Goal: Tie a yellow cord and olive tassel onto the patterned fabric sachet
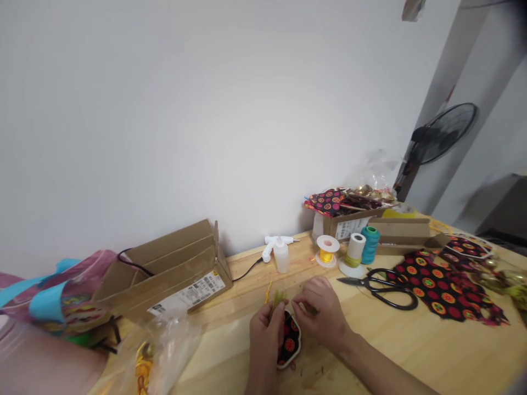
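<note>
My left hand [267,334] is closed round a small black patterned fabric piece [291,341] with red-orange flowers and a white scalloped edge. A yellow-green thread tuft [278,298] sticks up above the left thumb, beside a bit of yellow cord [268,291]. Just right of the piece's top, my right hand [321,312] is closed in a pinch; what its fingertips hold is too small to make out. To its right lie black-handled scissors [385,288], blades pointing toward my hand. Part of the fabric piece is hidden behind my left fingers.
Behind my hands stand a white glue gun [269,249], a clear bottle [281,257], a yellow spool [327,253], a green-thread spool [354,257] and a teal cone [370,245]. Patterned cloth [436,282] lies right. An open cardboard box [181,274] and plastic bag [171,340] are left.
</note>
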`<state>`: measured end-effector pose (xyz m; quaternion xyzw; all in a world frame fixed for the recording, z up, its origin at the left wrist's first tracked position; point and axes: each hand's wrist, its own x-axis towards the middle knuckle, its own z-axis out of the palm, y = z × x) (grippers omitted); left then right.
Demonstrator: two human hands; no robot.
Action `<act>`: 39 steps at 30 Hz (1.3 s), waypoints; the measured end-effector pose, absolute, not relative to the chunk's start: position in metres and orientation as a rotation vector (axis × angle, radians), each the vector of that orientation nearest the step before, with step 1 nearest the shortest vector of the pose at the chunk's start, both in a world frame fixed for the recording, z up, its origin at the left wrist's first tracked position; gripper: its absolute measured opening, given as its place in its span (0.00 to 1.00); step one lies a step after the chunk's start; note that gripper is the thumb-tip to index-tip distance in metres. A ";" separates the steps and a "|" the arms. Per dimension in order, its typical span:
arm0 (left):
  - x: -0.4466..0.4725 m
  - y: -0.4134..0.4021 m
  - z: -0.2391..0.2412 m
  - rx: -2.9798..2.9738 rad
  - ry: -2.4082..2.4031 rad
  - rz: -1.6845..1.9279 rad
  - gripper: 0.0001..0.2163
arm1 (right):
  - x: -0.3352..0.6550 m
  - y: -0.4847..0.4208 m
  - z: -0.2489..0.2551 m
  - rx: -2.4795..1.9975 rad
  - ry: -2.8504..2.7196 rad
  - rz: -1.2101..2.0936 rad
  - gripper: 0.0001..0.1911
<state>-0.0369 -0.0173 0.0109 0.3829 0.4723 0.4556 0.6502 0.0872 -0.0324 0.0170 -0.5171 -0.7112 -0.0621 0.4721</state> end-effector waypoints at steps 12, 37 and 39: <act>-0.037 -0.017 0.011 0.895 1.088 1.051 0.13 | 0.086 -0.033 0.018 -1.244 -1.759 -0.159 0.08; -0.037 -0.017 0.013 0.912 1.091 1.066 0.11 | 0.087 -0.032 0.015 -1.252 -1.747 -0.157 0.08; -0.037 -0.017 0.014 0.910 1.092 1.064 0.12 | 0.088 -0.032 0.014 -1.269 -1.727 -0.161 0.09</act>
